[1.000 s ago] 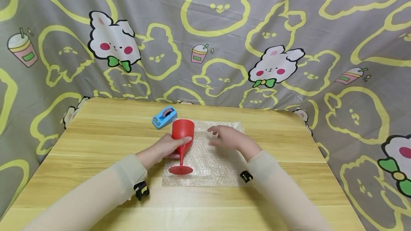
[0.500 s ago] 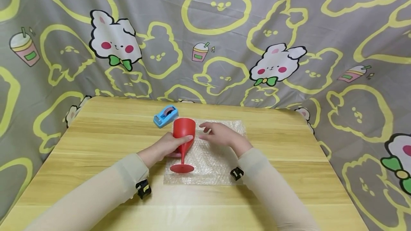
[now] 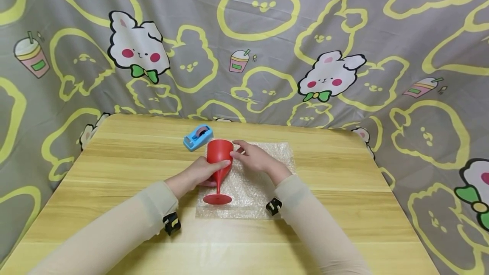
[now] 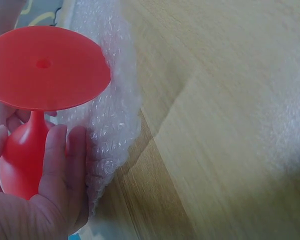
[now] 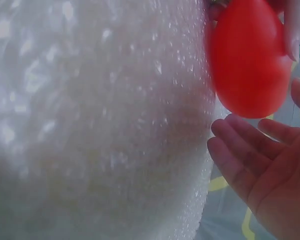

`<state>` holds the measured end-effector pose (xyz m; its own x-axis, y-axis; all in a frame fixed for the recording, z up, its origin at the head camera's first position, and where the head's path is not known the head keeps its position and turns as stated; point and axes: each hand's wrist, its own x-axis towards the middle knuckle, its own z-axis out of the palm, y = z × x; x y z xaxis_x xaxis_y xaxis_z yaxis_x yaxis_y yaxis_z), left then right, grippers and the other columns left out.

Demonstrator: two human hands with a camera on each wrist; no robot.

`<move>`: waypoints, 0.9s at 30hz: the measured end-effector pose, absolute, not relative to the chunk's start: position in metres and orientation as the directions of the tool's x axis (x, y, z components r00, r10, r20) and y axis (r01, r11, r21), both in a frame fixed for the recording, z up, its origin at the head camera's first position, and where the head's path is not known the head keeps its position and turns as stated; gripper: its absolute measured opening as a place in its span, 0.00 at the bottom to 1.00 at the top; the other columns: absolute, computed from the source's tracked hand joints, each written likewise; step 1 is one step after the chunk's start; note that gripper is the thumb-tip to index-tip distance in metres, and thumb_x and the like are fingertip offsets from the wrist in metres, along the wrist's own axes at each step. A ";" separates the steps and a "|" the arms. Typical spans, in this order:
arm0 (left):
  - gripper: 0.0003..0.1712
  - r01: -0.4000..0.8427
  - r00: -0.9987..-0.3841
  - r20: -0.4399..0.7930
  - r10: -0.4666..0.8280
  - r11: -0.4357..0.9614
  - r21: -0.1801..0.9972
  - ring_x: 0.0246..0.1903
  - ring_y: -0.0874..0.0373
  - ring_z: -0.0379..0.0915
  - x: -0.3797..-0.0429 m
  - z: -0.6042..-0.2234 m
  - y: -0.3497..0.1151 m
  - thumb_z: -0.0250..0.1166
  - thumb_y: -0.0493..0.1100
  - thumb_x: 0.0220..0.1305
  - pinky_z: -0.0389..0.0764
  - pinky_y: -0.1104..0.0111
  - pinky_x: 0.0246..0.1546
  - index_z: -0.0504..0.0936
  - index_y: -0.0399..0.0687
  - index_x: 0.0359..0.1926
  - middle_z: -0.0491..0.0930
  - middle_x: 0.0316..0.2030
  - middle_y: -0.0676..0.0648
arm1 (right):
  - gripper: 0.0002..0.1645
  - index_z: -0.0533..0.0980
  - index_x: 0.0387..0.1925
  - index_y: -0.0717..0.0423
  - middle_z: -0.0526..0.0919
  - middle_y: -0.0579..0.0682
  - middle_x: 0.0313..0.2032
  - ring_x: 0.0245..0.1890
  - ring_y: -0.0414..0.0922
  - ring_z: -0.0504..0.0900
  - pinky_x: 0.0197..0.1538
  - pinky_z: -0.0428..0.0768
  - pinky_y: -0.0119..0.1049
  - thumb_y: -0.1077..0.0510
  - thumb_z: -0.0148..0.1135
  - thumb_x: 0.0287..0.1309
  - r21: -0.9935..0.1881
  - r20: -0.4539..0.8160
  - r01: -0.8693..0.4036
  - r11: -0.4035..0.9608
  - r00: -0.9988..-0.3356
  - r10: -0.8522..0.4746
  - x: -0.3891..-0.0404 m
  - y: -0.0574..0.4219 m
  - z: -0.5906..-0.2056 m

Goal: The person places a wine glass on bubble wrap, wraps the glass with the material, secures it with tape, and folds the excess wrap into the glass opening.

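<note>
A red plastic goblet point(image 3: 220, 152) is held by my left hand point(image 3: 195, 171) at the lower bowl, with the thumb laid across its front. The foot points toward me; in the left wrist view its round base point(image 4: 45, 67) hides part of the bowl. On the goblet's right side my right hand point(image 3: 255, 157) has its fingertips at the bowl near the rim. From the right wrist, those fingers point(image 5: 245, 150) look loosely extended beside the red bowl point(image 5: 250, 65); whether they touch it I cannot tell. A sheet of bubble wrap point(image 3: 252, 194) lies flat beneath the goblet and right hand.
Behind the goblet, to its left, a blue tape dispenser point(image 3: 198, 137) stands on the wooden table point(image 3: 126, 160). A grey patterned curtain point(image 3: 267, 46) hangs around the table's back and sides.
My right hand has moved left across the bubble wrap, up to the goblet's right side. The left hand keeps its hold on the goblet, which stays nearly in place.
</note>
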<state>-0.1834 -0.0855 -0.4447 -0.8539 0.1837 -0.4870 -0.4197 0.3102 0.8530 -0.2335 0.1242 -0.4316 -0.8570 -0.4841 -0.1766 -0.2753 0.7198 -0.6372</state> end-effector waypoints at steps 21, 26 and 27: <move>0.40 -0.426 -0.843 -0.504 0.190 0.337 0.840 0.25 0.52 0.79 -0.181 -0.439 -0.084 0.68 0.62 0.62 0.86 0.63 0.31 0.65 0.36 0.58 0.79 0.38 0.41 | 0.33 0.72 0.60 0.60 0.82 0.55 0.46 0.47 0.50 0.81 0.59 0.75 0.48 0.37 0.51 0.72 -0.789 -0.250 -0.068 0.610 -0.872 -0.420 -0.237 0.107 -0.434; 0.39 -0.415 -0.849 -0.496 0.184 0.348 0.840 0.22 0.53 0.79 -0.180 -0.440 -0.085 0.68 0.63 0.61 0.85 0.63 0.27 0.66 0.36 0.55 0.80 0.30 0.42 | 0.37 0.75 0.55 0.64 0.82 0.55 0.43 0.47 0.52 0.80 0.53 0.76 0.44 0.34 0.54 0.68 -0.784 -0.309 0.016 0.620 -0.877 -0.368 -0.239 0.100 -0.428; 0.39 -0.412 -0.851 -0.493 0.183 0.349 0.842 0.22 0.53 0.79 -0.181 -0.440 -0.085 0.68 0.63 0.61 0.85 0.63 0.27 0.66 0.36 0.55 0.80 0.30 0.42 | 0.37 0.75 0.54 0.64 0.81 0.54 0.40 0.45 0.52 0.79 0.51 0.76 0.42 0.33 0.56 0.66 -0.777 -0.316 0.026 0.629 -0.880 -0.354 -0.239 0.100 -0.428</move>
